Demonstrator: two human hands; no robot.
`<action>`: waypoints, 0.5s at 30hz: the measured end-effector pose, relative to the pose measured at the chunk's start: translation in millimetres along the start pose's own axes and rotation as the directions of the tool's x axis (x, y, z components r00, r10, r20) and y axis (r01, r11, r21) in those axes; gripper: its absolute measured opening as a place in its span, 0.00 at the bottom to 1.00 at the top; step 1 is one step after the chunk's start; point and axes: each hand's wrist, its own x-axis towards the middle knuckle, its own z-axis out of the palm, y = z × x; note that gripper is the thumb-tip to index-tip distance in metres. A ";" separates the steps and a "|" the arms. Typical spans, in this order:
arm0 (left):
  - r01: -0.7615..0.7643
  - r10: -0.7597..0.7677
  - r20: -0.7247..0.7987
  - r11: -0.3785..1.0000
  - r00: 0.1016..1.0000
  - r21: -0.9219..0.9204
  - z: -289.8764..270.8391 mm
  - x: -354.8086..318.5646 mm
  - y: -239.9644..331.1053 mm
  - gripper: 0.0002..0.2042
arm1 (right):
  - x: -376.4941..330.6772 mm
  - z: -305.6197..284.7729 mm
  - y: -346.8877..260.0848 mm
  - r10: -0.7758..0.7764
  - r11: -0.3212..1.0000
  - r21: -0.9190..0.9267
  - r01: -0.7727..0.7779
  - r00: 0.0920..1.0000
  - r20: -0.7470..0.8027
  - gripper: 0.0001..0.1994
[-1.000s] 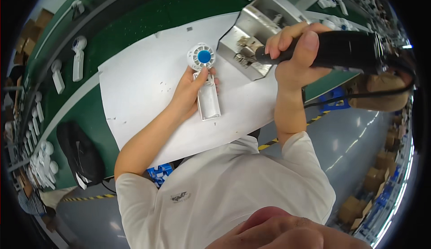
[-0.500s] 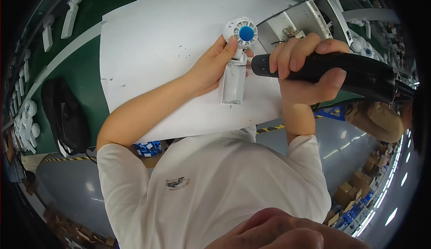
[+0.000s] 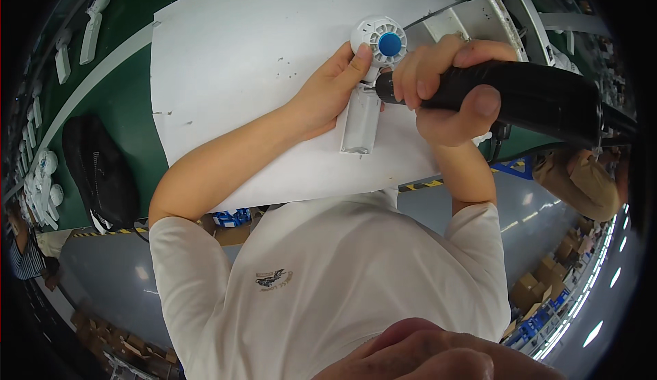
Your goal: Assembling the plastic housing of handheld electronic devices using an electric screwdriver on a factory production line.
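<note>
My left hand (image 3: 332, 89) is closed around the neck of a white handheld fan (image 3: 360, 123), thumb pressed below its round, ribbed head with a blue centre. The fan's handle points toward me, its hollow inside facing up. In my right hand (image 3: 443, 127) is a thick black electric screwdriver (image 3: 540, 92), lying almost level from the right. Its nose meets the fan at the top of the handle, just under the head. The bit's tip and any screw there are hidden by the tool and my fingers.
A white sheet (image 3: 233, 51) covers the green bench. The metal tray (image 3: 496, 20) stands at the far right. A black pouch (image 3: 99, 174) lies at the left. Several white fans line the left side, such as one fan (image 3: 90, 34). Another person's arm (image 3: 582, 181) shows at right.
The screwdriver has moved left until its nose covers the bit and reaches the fan. Fan and both hands sit slightly farther up and right in the picture, as the view has shifted.
</note>
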 end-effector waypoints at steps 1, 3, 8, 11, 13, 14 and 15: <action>0.005 -0.005 0.006 1.000 1.000 0.002 -1.0 -0.1 -0.7 0.20 | -0.6 0.5 0.9 -0.002 1.000 -0.005 0.002 1.000 -0.005 0.14; 0.031 -0.030 0.024 0.999 0.999 -0.036 -7.1 -1.6 -1.2 0.20 | 0.4 2.4 5.1 0.016 1.000 0.005 -0.016 1.000 0.007 0.13; 0.044 -0.039 0.048 0.993 0.998 -0.111 -0.6 -6.3 7.7 0.19 | 16.7 -9.6 -21.6 0.070 0.997 0.029 -0.066 0.986 -0.153 0.11; 0.064 -0.055 0.057 0.984 0.997 -0.164 6.0 -3.4 5.8 0.19 | 21.7 -35.0 -55.9 -0.178 0.984 -0.039 0.174 0.966 -0.189 0.11; 0.061 -0.058 0.040 0.994 0.998 -0.086 3.7 -4.8 3.1 0.20 | 23.2 -22.3 -48.7 -0.268 0.901 -0.415 0.128 0.916 -0.300 0.13; 0.061 -0.060 0.030 0.997 0.998 -0.047 2.6 -5.1 1.7 0.21 | 23.4 -16.8 -44.8 -0.324 0.811 -0.580 0.076 0.884 -0.338 0.13; 0.062 -0.062 0.019 0.998 0.998 -0.008 1.4 -5.8 0.4 0.21 | 23.0 -14.2 -41.8 -0.386 0.694 -0.720 0.009 0.849 -0.361 0.14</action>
